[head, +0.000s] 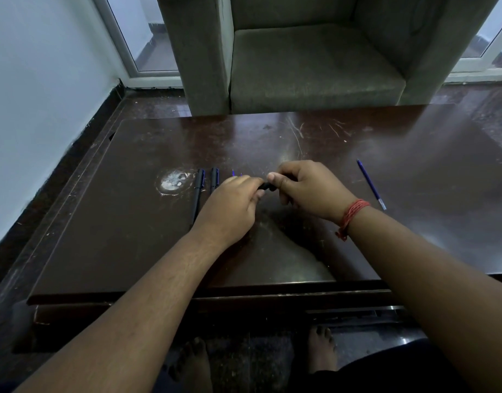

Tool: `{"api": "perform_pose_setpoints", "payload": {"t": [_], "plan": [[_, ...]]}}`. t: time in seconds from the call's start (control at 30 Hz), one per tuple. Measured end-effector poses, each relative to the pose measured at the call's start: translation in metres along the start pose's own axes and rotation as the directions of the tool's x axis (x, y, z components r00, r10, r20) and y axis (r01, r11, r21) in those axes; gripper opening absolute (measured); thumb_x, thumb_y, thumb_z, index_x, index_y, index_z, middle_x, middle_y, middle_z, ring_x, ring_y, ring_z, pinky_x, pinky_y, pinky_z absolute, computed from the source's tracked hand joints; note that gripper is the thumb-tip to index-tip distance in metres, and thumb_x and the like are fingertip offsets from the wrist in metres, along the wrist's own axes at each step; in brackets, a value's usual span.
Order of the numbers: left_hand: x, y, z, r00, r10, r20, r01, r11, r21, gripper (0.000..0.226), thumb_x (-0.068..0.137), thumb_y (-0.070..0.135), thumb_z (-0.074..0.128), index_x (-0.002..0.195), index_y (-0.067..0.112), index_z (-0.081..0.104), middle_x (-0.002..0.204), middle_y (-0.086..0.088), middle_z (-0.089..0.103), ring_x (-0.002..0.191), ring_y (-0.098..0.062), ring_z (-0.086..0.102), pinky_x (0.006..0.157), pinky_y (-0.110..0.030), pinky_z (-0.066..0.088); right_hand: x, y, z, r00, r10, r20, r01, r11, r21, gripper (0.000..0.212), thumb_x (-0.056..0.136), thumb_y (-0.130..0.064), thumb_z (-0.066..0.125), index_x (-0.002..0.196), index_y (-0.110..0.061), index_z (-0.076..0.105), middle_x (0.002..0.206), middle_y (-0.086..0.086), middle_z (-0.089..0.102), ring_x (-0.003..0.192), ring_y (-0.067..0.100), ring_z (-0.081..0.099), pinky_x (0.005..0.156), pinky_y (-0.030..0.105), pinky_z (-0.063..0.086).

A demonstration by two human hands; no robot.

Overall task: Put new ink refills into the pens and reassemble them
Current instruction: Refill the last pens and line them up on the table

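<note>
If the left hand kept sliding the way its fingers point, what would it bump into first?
The left hand points up and right at the black pen it already pinches; just past that is the right hand. Probably those, though depth is hard to judge.

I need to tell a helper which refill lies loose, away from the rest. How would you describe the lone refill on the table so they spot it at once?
Start at the dark brown table in front of the grey armchair. Look past the right hand, which wears a red thread wristband. There lies the refill, a thin blue stick set diagonally. It lies alone, unlike the thicker black pens lined up beyond the left hand.
</note>
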State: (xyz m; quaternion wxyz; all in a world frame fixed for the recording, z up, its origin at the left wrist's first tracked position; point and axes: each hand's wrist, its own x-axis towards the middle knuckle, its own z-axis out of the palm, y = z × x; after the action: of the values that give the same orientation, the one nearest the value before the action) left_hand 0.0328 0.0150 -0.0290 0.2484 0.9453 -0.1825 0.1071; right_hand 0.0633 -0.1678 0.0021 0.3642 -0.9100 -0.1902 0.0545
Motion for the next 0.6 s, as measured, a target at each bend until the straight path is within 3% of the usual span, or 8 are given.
{"api": "perform_pose_setpoints", "payload": {"t": [0.1,0.23,0.33,0.43,0.5,0.6], "plan": [[-0.002,0.003,-0.004,1.000,-0.016,-0.013,0.016,1.000,0.007,0.023,0.102,0.026,0.044,0.101,0.015,0.065,0.082,0.004,0.061,0.080,-0.018,0.055,0.065,-0.035,0.042,0.000,0.000,0.003,1.000,-0.018,-0.004,0.018,0.999,0.032,0.029,0.100,-0.036,0.052,0.087,-0.018,0.069,0.066,-0.004,0.068,0.052,0.001,0.056,0.058,0.025,0.050],[-0.002,0.008,-0.008,0.996,-0.081,-0.049,0.082,0.996,0.019,0.026,0.103,0.030,0.043,0.091,0.017,0.063,0.064,0.008,0.050,0.062,-0.018,0.051,0.053,-0.034,0.035,0.002,-0.004,0.003,0.998,-0.054,-0.025,0.057,0.992,0.109,0.019,0.099,-0.025,0.057,0.089,-0.012,0.067,0.067,-0.005,0.065,0.052,0.002,0.055,0.054,0.021,0.048],[-0.001,0.010,-0.011,0.992,-0.124,-0.033,0.121,0.991,-0.058,0.031,0.104,0.032,0.040,0.096,0.022,0.067,0.057,0.009,0.050,0.055,-0.012,0.052,0.053,-0.033,0.040,0.002,-0.005,0.000,0.994,-0.104,-0.033,0.107,0.984,0.141,0.005,0.095,-0.013,0.062,0.091,-0.013,0.065,0.072,-0.005,0.064,0.062,0.004,0.057,0.057,0.019,0.046],[0.000,0.010,-0.012,0.990,-0.139,-0.038,0.136,0.989,-0.058,0.030,0.104,0.030,0.041,0.094,0.020,0.067,0.055,0.009,0.045,0.052,-0.013,0.047,0.053,-0.034,0.038,0.002,-0.003,-0.002,0.988,-0.156,-0.020,0.157,0.967,0.201,0.011,0.090,-0.008,0.068,0.096,-0.016,0.064,0.091,-0.006,0.066,0.083,0.004,0.063,0.070,0.019,0.050],[0.000,0.009,-0.011,0.991,-0.132,-0.031,0.132,0.991,-0.024,0.025,0.103,0.027,0.043,0.092,0.020,0.065,0.060,0.007,0.049,0.056,-0.018,0.050,0.054,-0.035,0.039,0.001,-0.003,-0.002,0.988,-0.151,-0.016,0.151,0.966,0.210,0.018,0.089,-0.019,0.071,0.104,-0.021,0.062,0.103,-0.003,0.063,0.093,0.009,0.064,0.076,0.021,0.054],[-0.001,0.008,-0.009,0.991,-0.136,-0.009,0.135,0.990,-0.029,0.025,0.103,0.028,0.043,0.095,0.023,0.066,0.062,0.009,0.052,0.057,-0.015,0.050,0.054,-0.033,0.036,0.000,-0.009,0.001,0.998,0.021,-0.064,-0.008,0.981,0.196,0.024,0.096,-0.040,0.059,0.099,-0.016,0.062,0.080,-0.002,0.069,0.063,0.007,0.065,0.057,0.023,0.052]]}}
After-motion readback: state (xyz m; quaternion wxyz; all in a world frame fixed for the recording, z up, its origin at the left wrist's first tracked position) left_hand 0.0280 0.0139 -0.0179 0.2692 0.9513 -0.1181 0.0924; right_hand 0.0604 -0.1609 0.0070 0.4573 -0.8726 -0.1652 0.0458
